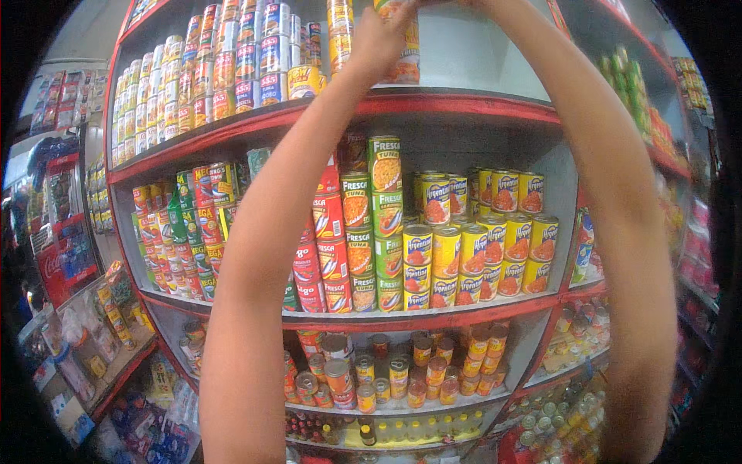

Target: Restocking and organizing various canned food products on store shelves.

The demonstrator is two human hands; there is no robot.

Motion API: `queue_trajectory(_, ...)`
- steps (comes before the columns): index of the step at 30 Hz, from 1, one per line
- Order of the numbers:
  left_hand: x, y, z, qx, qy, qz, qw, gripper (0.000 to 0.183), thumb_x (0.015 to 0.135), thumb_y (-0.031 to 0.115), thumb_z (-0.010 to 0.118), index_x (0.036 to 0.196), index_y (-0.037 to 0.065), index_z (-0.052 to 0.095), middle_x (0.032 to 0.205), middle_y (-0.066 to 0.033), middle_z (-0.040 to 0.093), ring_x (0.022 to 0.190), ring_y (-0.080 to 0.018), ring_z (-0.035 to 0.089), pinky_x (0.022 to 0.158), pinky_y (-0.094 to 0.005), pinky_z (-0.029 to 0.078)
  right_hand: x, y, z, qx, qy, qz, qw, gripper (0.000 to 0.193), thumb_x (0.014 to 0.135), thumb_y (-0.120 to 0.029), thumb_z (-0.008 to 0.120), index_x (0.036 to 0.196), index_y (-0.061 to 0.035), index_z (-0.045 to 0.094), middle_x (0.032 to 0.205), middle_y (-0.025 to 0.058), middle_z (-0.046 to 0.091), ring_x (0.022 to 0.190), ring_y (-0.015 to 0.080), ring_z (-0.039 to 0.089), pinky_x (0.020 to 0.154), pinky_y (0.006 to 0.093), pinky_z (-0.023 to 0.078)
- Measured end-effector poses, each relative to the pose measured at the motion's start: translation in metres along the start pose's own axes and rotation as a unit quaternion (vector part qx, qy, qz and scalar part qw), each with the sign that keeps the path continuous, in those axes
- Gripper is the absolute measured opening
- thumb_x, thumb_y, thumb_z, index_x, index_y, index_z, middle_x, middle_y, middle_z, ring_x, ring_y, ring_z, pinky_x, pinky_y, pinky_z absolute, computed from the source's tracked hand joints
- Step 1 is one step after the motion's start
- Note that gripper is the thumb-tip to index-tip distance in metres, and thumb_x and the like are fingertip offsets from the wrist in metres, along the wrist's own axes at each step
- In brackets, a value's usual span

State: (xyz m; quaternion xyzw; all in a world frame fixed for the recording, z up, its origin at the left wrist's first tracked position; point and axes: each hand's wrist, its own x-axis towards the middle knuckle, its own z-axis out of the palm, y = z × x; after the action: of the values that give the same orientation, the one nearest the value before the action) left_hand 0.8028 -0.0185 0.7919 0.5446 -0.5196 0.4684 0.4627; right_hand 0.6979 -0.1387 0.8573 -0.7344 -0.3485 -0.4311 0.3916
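Observation:
Both my arms reach up to the top shelf of a red-edged rack. My left hand is closed against an upper can with a yellow and green label, its fingers toward the can's front. Beneath that can stands another large can with an orange and white label, partly behind my hand. My right hand is at the picture's upper edge, just right of the upper can. Its fingers are cut off, so whether it touches the can is hidden.
Left on the top shelf stand stacked small cans. The middle shelf holds red sardine cans, green tuna cans and yellow meat cans. Lower down are small jars and cans and bottles. Packets lie at left.

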Motion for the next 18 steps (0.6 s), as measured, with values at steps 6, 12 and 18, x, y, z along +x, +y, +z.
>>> queue_trajectory(6,0.046,-0.063,0.019,0.074,0.02,0.016,0.997,0.056,0.087,0.051,0.058,0.095,-0.005,0.06,0.081,-0.0099,0.063,0.067,-0.015,0.06,0.06,-0.0302,0.049,0.067,0.047,-0.01,0.037,0.043,0.058,0.997,0.039,0.076,-0.023,0.075,0.101,0.0033,0.061,0.092,0.0165,0.065,0.074,0.0271,0.067,0.063,0.0412,0.058)
queue_trajectory(12,0.038,-0.111,0.016,0.181,0.0,0.011,0.983,0.068,0.085,0.056,0.058,0.102,-0.01,0.056,0.086,-0.014,0.063,0.075,-0.0185,0.062,0.066,-0.0327,0.051,0.084,0.098,0.019,0.022,0.037,0.114,0.993,0.04,0.077,-0.024,0.073,0.105,0.0002,0.06,0.096,0.0148,0.064,0.082,0.027,0.064,0.066,0.0461,0.057)
queue_trajectory(18,0.047,-0.144,0.007,0.096,-0.099,-0.141,0.98,0.06,0.087,0.052,0.058,0.106,-0.006,0.056,0.091,-0.0107,0.062,0.079,-0.0173,0.061,0.065,-0.0317,0.05,0.103,0.137,0.042,-0.005,-0.001,0.113,0.994,0.053,0.077,-0.033,0.073,0.118,-0.0034,0.057,0.114,0.0165,0.058,0.106,0.0312,0.057,0.085,0.0481,0.05)
